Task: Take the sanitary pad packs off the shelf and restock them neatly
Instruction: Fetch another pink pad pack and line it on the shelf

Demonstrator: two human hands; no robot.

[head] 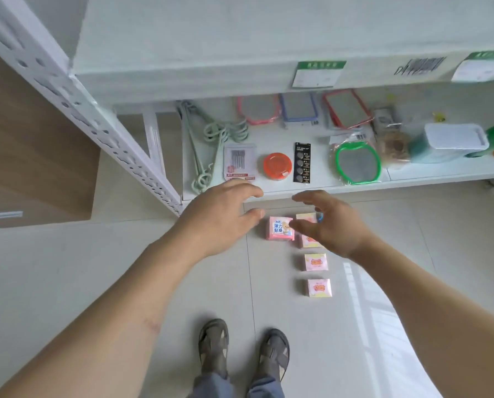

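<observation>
Both hands empty, fingers loosely spread: left hand point(223, 214) and right hand point(329, 225) hover w/ a gap between them, over the floor just in front of the lower shelf point(297, 189). I read the pink pad pack point(280, 228) as light, soft, w/ slick plastic wrap, so I'd pinch it across opposite edges, not the face. It lies on the floor tiles point(96, 254) below and between the hands; right thumb overlaps its edge in view, contact unclear. Three more packs point(316, 262) run in a column toward my feet, under and behind the right hand.

packs point(316, 262) on floor point(412, 254), before shelf point(412, 173)
</observation>
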